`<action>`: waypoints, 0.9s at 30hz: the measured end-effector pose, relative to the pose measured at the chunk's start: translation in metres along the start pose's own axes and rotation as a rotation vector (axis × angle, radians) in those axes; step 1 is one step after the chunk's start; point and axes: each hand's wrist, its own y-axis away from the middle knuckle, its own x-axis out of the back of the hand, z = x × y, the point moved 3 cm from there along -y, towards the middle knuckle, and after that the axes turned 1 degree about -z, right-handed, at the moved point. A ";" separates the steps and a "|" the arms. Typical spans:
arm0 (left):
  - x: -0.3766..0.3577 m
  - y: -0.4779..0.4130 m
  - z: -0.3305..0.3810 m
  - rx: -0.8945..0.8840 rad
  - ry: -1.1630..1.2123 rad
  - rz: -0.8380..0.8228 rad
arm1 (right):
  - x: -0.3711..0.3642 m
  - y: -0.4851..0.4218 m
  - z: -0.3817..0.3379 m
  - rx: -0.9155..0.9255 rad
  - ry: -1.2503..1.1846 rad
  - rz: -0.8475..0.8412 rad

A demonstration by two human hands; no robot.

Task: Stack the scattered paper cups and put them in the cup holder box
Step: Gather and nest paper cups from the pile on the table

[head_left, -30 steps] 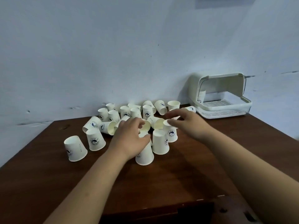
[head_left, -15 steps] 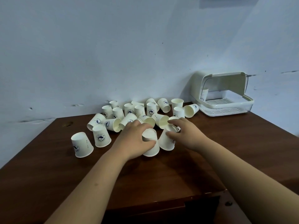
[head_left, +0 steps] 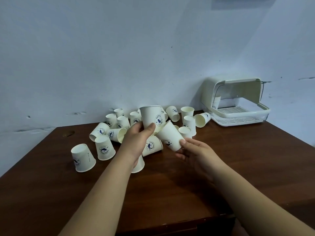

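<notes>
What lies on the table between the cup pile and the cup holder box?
Nothing: in the head view, bare brown table separates the nearest tipped cup from the cup holder box.

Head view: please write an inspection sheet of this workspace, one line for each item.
Surface: dark wooden table.
Job's things: loose cups in a cluster, upright, upturned or lying; cup holder box at back right, lid up.
Clutter: nothing seen.
Grippers: left hand holds an upright cup; right hand holds a tilted cup, base toward the upright one.
Cables: thin dark wire beside the box.
Surroundings: pale scuffed wall.
</notes>
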 end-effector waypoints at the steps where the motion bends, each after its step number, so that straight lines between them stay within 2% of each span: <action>1: -0.002 0.000 0.000 -0.010 0.012 -0.022 | -0.003 -0.002 0.002 0.020 0.026 -0.013; 4: -0.004 -0.002 -0.001 0.000 0.076 -0.096 | -0.008 -0.008 0.006 0.025 0.116 -0.045; 10: 0.002 -0.002 -0.005 -0.025 0.037 -0.206 | -0.005 -0.017 0.008 0.084 0.435 -0.056; 13: 0.000 0.000 -0.005 -0.028 0.050 -0.184 | -0.009 -0.018 0.009 0.076 0.463 -0.047; 16: 0.000 0.000 -0.011 -0.048 -0.034 -0.176 | -0.013 -0.017 0.012 0.046 0.460 -0.054; 18: 0.001 -0.001 -0.016 -0.060 -0.095 -0.159 | -0.013 -0.016 0.008 0.071 0.586 -0.064; 20: 0.002 -0.003 -0.019 -0.070 -0.112 -0.113 | -0.008 -0.016 -0.002 0.156 0.728 -0.002; 22: 0.001 -0.003 -0.020 -0.070 -0.130 -0.083 | 0.001 -0.020 -0.015 0.303 0.785 0.167; 24: -0.002 -0.003 -0.025 -0.059 -0.175 -0.072 | 0.014 -0.029 -0.025 0.394 0.979 0.366; 27: -0.009 -0.002 -0.038 -0.046 -0.275 -0.056 | 0.031 -0.046 -0.020 0.230 1.283 0.491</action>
